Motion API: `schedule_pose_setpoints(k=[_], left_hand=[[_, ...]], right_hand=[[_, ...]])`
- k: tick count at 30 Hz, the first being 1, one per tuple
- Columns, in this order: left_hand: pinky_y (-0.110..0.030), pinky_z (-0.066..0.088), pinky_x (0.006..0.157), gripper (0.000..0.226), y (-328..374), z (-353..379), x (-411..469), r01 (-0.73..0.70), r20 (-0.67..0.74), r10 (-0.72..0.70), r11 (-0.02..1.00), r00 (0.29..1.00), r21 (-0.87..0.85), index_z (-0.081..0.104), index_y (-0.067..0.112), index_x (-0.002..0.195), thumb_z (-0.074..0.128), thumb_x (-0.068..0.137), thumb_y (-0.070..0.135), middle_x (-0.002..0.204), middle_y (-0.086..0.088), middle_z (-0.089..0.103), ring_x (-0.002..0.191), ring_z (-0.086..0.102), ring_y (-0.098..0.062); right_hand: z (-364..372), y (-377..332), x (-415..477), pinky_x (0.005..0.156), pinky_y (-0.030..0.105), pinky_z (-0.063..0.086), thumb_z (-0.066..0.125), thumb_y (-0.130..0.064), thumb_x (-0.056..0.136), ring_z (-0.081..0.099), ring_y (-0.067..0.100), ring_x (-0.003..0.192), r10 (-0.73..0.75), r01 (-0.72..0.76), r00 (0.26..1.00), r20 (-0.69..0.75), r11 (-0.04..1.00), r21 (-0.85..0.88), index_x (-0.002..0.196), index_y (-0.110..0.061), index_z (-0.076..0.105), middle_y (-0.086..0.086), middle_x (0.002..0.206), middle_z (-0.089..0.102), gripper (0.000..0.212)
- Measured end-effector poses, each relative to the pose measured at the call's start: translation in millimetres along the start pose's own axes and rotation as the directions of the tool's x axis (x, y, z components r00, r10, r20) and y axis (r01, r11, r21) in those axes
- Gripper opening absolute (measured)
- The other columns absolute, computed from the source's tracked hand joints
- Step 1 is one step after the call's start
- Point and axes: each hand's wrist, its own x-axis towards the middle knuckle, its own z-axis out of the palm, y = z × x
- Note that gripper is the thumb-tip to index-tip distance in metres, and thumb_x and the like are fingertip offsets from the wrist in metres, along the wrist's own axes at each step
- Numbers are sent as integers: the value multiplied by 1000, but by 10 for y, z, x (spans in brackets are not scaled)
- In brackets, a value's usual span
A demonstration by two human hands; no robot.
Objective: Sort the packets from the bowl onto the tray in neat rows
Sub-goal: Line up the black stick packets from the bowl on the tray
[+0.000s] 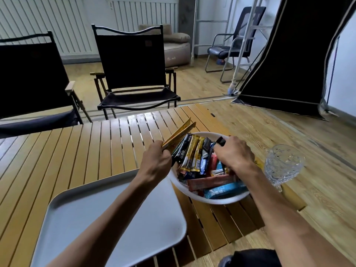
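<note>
Bowl (pixel 221 200) of packets (pixel 212 182) — near right edge of table (pixel 86 147), tray (pixel 77 218) just beside on its left. Left hand (pixel 156 160) grips gold packets (pixel 178 134) above the rim; right hand (pixel 234 154) curls round dark packet (pixel 220 141) inside.

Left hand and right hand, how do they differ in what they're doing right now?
The left hand grips gold packets; the right hand grips one black packet. The left hand is at the left rim of the bowl; the right hand is over the bowl, among the loose packets. Both have fingers curled round packets.
</note>
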Motion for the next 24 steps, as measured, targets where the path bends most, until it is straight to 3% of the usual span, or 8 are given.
schedule_pose_setpoints(k=[2, 4, 6, 8, 10, 13, 19, 24], left_hand=[[-36, 51, 57, 18, -2, 7, -9, 2, 3, -2, 1000, 1000, -13, 57, 4, 99, 40, 96, 10, 79, -12, 59, 64, 54, -21], [-39, 51, 58, 18, -11, 16, -5, 15, 2, -15, 1000, 1000, -21, 57, 4, 99, 39, 96, 10, 81, -16, 60, 65, 54, -23], [-45, 53, 61, 19, -11, 29, 6, 22, -7, -22, 1000, 1000, -22, 57, 5, 97, 39, 95, 11, 82, -18, 61, 69, 57, -29], [-45, 53, 59, 19, 0, 48, 14, 19, -4, -19, 999, 1000, -28, 56, 5, 98, 39, 94, 11, 84, -16, 61, 71, 59, -29], [-34, 51, 54, 18, 15, 60, 14, 14, -6, -14, 1000, 1000, -28, 56, 5, 99, 39, 95, 10, 84, -13, 60, 68, 56, -22], [-28, 47, 54, 18, 16, 33, -17, 20, -21, -21, 999, 1000, -25, 56, 6, 98, 39, 95, 10, 83, -12, 59, 66, 54, -19], [-24, 49, 56, 18, 7, -48, -143, 18, -50, -18, 1000, 999, -12, 57, 3, 99, 40, 96, 8, 86, -10, 58, 68, 55, -16], [-32, 52, 58, 16, 77, -51, -217, 6, -54, -6, 1000, 999, -6, 56, 4, 96, 40, 96, 7, 83, -9, 59, 63, 54, -16]], right_hand=[[-62, 3, 57, 42, 20, 33, 56, -31, 95, 45, 13, 45, 8, -5, 997, -80, 999, 37, 75, -11, 55, 0, 59, 50, 29], [-57, -34, 117, 41, 20, 32, 56, -25, 96, 47, 13, 45, -7, 12, 992, -125, 999, 40, 78, -9, 55, 1, 60, 51, 23], [14, -111, 156, 47, 28, 45, 54, -22, 97, 58, 21, 57, -35, 41, 989, -143, 998, 42, 94, -6, 58, 7, 71, 60, 17], [119, -175, 181, 66, 40, 55, 50, -25, 98, 64, 32, 78, -57, 59, 987, -148, 998, 12, 106, -6, 58, 14, 89, 66, 22], [219, -216, 194, 78, 42, 52, 49, -33, 99, 62, 34, 92, -91, 82, 986, -137, 994, -70, 110, -8, 57, 15, 100, 66, 28], [300, -237, 188, 76, 34, 39, 59, -45, 93, 61, 28, 99, -101, 92, 994, -51, 983, -158, 113, -10, 60, 12, 105, 67, 41], [189, -199, 163, 73, 33, 46, 67, -20, 85, 60, 26, 78, -82, 89, 995, 61, 989, -118, 97, -11, 63, 8, 85, 66, 15], [236, -225, 71, 89, 31, 36, 70, -32, 87, 51, 19, 79, -72, 85, 992, 107, 989, -122, 79, -13, 59, 0, 73, 55, 23]])
